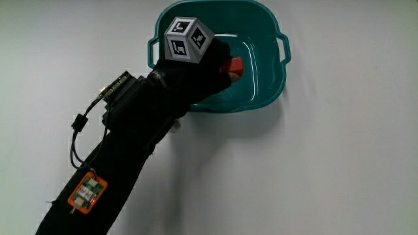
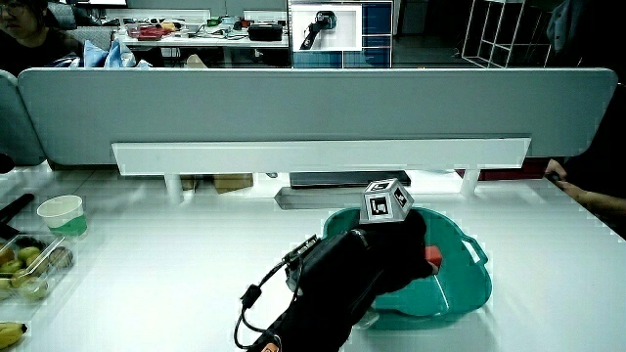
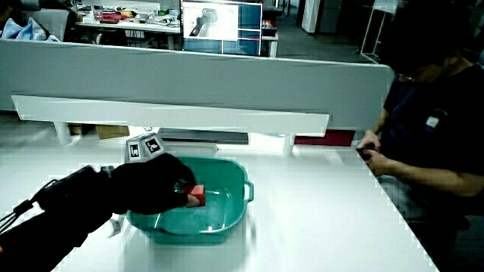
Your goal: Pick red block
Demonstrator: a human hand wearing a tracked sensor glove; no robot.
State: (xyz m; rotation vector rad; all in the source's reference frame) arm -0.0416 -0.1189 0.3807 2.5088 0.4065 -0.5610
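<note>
**Mia:** Where is the red block (image 1: 234, 66)?

**Sam:** It is inside the teal tub (image 1: 266, 91). The hand (image 1: 196, 68) is in the tub too, and its fingertips are closed on the block. The side view shows it well: the block (image 3: 197, 193) sits at the tips of the black fingers (image 3: 181, 198).

**Mia:** Is the block up in the air or down on the tub floor?

**Sam:** I cannot tell that from any view.

**Mia:** What does the main view show that the side views do not?

**Sam:** A small orange board (image 1: 87, 193) on the forearm and a black wire (image 1: 77, 138) looping beside it.

**Mia:** And what do the side views show?

**Sam:** In a side view there is a paper cup (image 2: 63, 214) and a clear box of fruit (image 2: 27, 264) on the table (image 2: 176, 254), well apart from the tub. Both side views show the low partition (image 2: 313, 108).

**Mia:** Does anything get in the way?

**Sam:** Yes. The patterned cube (image 1: 187, 40) and the glove cover part of the tub and part of the block.

**Mia:** Any words to read?

**Sam:** No. The cube has only black and white marks.
</note>
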